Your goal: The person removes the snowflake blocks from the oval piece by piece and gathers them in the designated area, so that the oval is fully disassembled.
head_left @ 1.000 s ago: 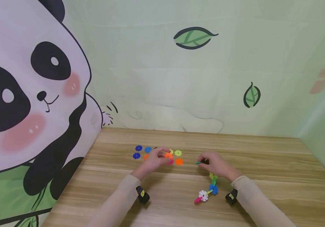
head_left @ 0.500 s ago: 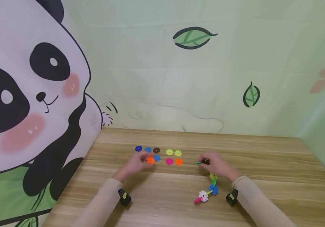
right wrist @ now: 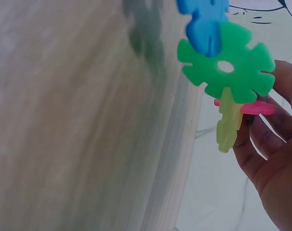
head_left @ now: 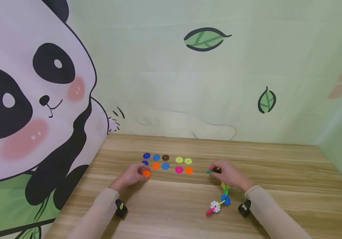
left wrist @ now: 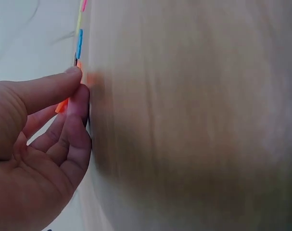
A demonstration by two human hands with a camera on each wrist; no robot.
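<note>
My left hand (head_left: 130,175) pinches an orange notched plastic building disc (head_left: 146,173) between thumb and fingers, just in front of a dark blue disc (head_left: 145,162). The left wrist view shows part of this orange disc (left wrist: 62,106) behind the fingers. My right hand (head_left: 226,173) grips the upper end of a chain of interlocked discs. The chain drops below the hand through yellow, green, a blue disc (head_left: 226,199), a white disc (head_left: 215,206) and a pink disc (head_left: 209,211). In the right wrist view, a green disc (right wrist: 227,62) slots into a yellow disc (right wrist: 227,122); the fingers partly hide the held end.
Loose discs lie in two rows on the wooden table (head_left: 278,172), among them a brown disc (head_left: 165,157), a magenta disc (head_left: 179,169) and another orange disc (head_left: 189,170). A wall with a leaf print (head_left: 206,39) stands behind the table, and a panda print (head_left: 43,99) at the left.
My left hand has moved left and a little toward the front, carrying the orange disc away from the rows. My right hand and the chain have stayed in place.
</note>
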